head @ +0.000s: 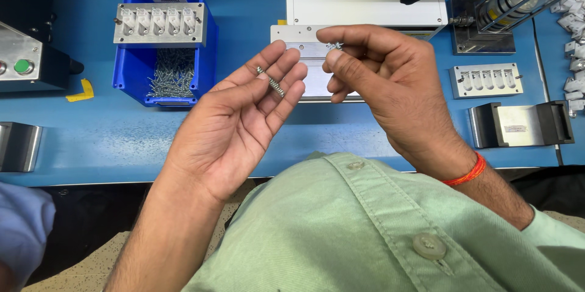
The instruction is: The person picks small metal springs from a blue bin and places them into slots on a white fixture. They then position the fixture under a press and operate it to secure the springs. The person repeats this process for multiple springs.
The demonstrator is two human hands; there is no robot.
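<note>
So the left hand [244, 115] is lying palm up and open, fingers loosely spread, with a small metal spring [271, 82] resting across the fingertips, not pinched at all, just sitting there. The right hand [378, 79] is closed into a pinch, thumb and forefinger grip tight on a tiny bit of metal [334, 45], looks like another spring or a screw, too small to tell for sure. Both hands hover above the blue counter [109, 140], right in front of a flat aluminium plate [311, 54] that sits against a white machine base [365, 1]

Behind the left hand there's a blue bin [163, 48] with a heap of small silvery parts in the bottom, and a grey fixture block [159, 23] with a row of pale clips sits across its top. A second, similar fixture [486, 80] lies on the counter off to the right, near a dark metal bracket [523, 124]

As for how far along: my read is it's early to mid. The little parts are out of the bin and in hand, but nothing is seated in either fixture from these two hands yet. Whether the fixture slots already carry springs I can't make out, too small
</note>
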